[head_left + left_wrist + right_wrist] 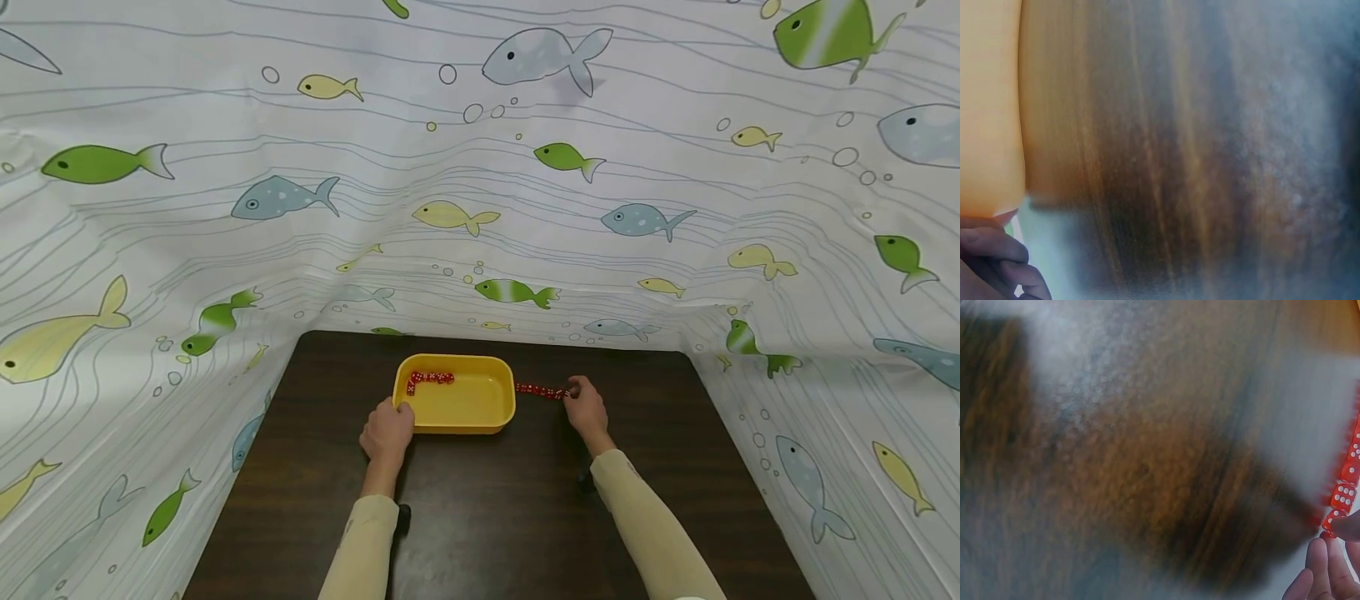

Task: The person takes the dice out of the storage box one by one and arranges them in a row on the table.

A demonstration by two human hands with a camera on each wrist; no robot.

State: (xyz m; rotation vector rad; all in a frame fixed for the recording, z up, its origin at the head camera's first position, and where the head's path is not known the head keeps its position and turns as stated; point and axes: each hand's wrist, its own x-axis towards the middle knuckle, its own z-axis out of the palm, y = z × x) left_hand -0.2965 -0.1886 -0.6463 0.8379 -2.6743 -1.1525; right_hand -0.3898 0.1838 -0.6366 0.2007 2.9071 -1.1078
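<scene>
1. Your left hand (387, 429) grips the yellow tray (468, 408) at its near left corner, thumb over the rim
2. Your right hand (587, 410) pinches the end die (1333, 520), the right end of the red dice row (540, 390) on the dark table (480, 500), beside the tray
3. More dice (429, 378) lie far left inside it
4. Each die looks light, hard, probably slick; take opposite side faces, gently
5. The tray seems light, stiff plastic; hold its rim
</scene>
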